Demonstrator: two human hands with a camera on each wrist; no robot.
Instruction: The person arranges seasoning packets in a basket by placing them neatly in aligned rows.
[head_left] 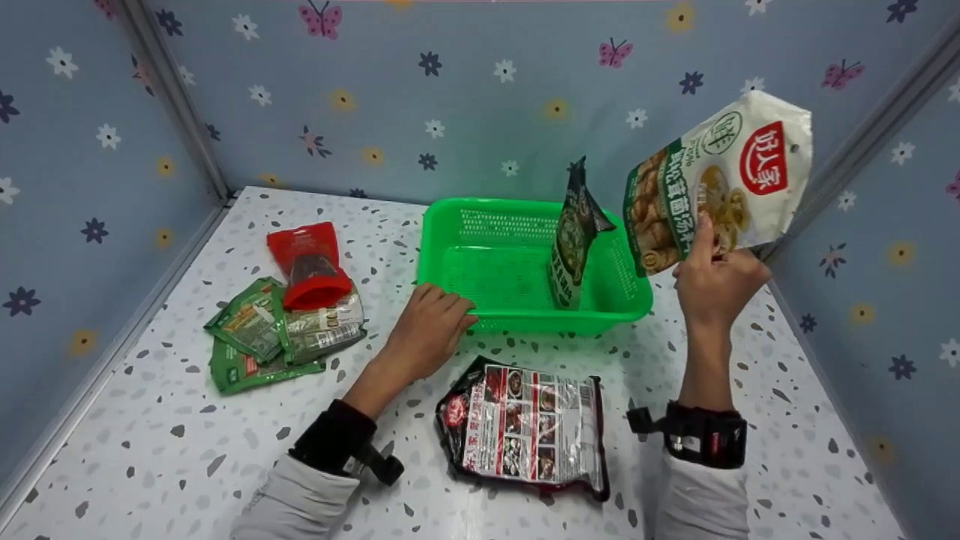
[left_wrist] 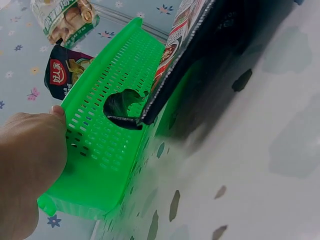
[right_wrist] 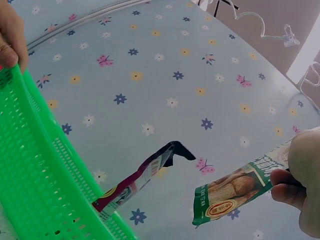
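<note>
My right hand (head_left: 720, 281) grips a white and green food pouch (head_left: 761, 176) with mushrooms printed on it, raised above the right end of a green plastic basket (head_left: 637, 307). Fingers of my left hand (head_left: 431, 330) curl over the basket's near rim at its left corner; the left wrist view has the thumb at that rim. Inside the basket, toward the right, a dark pouch (head_left: 571, 247) stands upright. In front of the basket a black and red pouch (head_left: 529, 427) lies flat, its printed back facing up.
Left of the basket lies a pile: a red pouch (head_left: 309, 270) on top of several green packets (head_left: 251, 322). The speckled white table (head_left: 180, 450) is bounded by flower-patterned panels (head_left: 480, 97) at the back and both sides.
</note>
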